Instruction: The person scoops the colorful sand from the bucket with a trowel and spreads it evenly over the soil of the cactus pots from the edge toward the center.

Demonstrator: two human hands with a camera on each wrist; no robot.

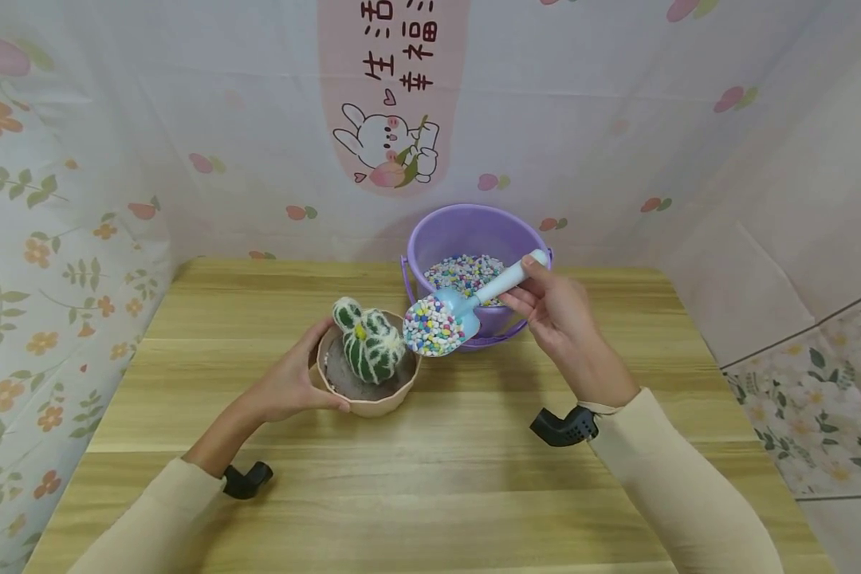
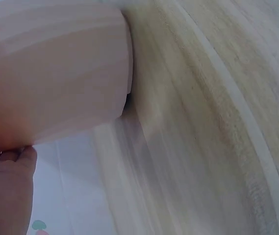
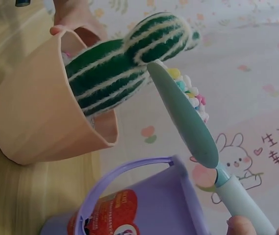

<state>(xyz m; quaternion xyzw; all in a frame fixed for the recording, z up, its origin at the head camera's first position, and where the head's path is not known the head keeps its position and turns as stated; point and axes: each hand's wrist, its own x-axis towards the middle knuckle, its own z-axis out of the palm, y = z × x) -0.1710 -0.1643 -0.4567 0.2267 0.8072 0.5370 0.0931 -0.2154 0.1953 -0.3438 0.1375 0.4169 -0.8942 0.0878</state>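
My left hand grips the side of a peach flowerpot, thumb and fingers spread round its rim. In the pot stands a fuzzy green cactus with white ridges and a yellow spot, over a grey fill. With my right hand I hold a small light-blue shovel by its pale handle. Its blade carries a heap of multicoloured pebbles. The blade's tip hangs over the pot's right rim, close beside the cactus. In the right wrist view the shovel blade appears edge-on with pebbles on top.
Behind the shovel a purple bucket stands at the table's back edge, partly filled with more coloured pebbles. Its handle hangs down at the front. The wooden table meets a patterned cloth at the back and left.
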